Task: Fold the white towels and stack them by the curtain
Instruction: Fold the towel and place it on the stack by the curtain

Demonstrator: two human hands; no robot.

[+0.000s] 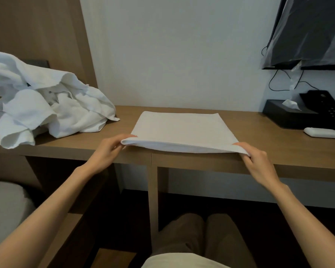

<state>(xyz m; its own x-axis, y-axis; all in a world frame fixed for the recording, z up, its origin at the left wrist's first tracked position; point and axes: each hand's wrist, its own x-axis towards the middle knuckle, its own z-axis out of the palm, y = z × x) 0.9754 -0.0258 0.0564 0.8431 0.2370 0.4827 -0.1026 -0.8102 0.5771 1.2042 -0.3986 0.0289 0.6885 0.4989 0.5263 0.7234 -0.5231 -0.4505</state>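
White terry cloth, soft and limp, is what both hands are dealing with: a half-folded towel (179, 130) lies flat on the wooden worktop (269, 136), its near doubled edge lifted just off the front lip. The left hand (106, 151) pinches the near left corner, thumb on top and fingers curled beneath; the right hand (259, 163) pinches the near right corner the same way. Each grip is closed on cloth, not spread.

Between the two grips the edge sags a little, which suggests a light fabric with no stiffness of its own. It will likely drape and slump wherever it is not held, so the corners are the sensible places to hold it, with mild tension kept between them so the layers stay aligned. The weave looks grippy rather than slick, so a gentle pinch should do; nothing here is fragile. The main risk, as I judge it, is the two layers sliding apart at the corners as the edge is carried away from the hands toward the far side.

Well out beyond the left grip sits a heap of unfolded towels (46, 101). Beyond the right grip, against the wall, are a black tissue box (286, 117) and a telephone (329, 111). No curtain is visible.
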